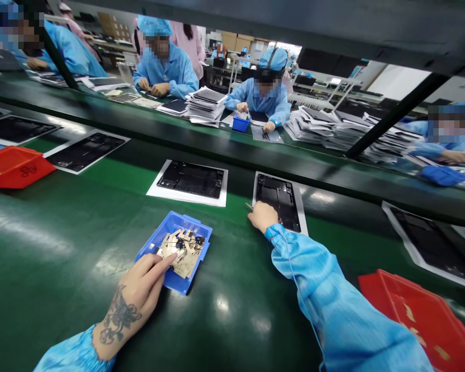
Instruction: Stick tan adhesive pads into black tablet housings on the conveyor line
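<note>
My left hand (141, 287), with a tattoo above the wrist, grips the near left edge of a small blue bin (204, 253). One finger stretches in over the contents. Inside lie pale paper-like pieces and small black parts with thin leads (184, 250). My right hand (264, 217) is closed on what looks like tweezers (249, 206), whose metal tip pokes out to the left. It is at the left edge of a black tablet housing (281, 199) on white paper. Whether the tip holds anything is too small to see.
Another black housing (191, 179) lies left of it on the green surface (81, 222), with more along the line (87, 151). Red bins stand at right (418, 320) and left (17, 168). Dark rails cross above. Co-workers in blue (170, 67) sit opposite beside paper-interleaved stacks (205, 106).
</note>
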Demonstrator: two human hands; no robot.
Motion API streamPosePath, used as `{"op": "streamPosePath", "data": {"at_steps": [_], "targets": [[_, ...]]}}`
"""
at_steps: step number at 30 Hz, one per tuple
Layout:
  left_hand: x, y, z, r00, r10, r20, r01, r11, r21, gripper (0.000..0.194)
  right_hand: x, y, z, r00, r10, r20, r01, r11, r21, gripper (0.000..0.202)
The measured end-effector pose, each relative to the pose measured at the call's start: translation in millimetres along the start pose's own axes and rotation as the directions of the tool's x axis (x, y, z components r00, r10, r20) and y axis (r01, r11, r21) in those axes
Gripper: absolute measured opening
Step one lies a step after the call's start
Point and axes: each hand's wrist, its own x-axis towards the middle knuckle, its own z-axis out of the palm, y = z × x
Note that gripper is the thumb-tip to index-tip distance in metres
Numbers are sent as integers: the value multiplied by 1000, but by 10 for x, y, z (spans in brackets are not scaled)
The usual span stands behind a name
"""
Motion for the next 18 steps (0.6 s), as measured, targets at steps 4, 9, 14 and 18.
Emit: {"op": "streamPosePath", "data": {"at_steps": [4,9,14,18], "targets": [[3,12,-15,1000,-21,-7,21,1000,-14,37,-32,78,-222,1000,-22,1,22,1000,-11,29],[-7,26,-32,999,-23,-35,22,999,-40,39,-369,465,-618,990,-139,0,139,990,-4,24],[-3,42,-54,998,3,-55,-6,998,-57,40,-1197,987,-480,920,-373,116,353,921,163,31],[-26,49,-44,998,14,-64,-16,1000,-26,39,-2053,1304,-33,837,-537,108,480,814,328,36]]}}
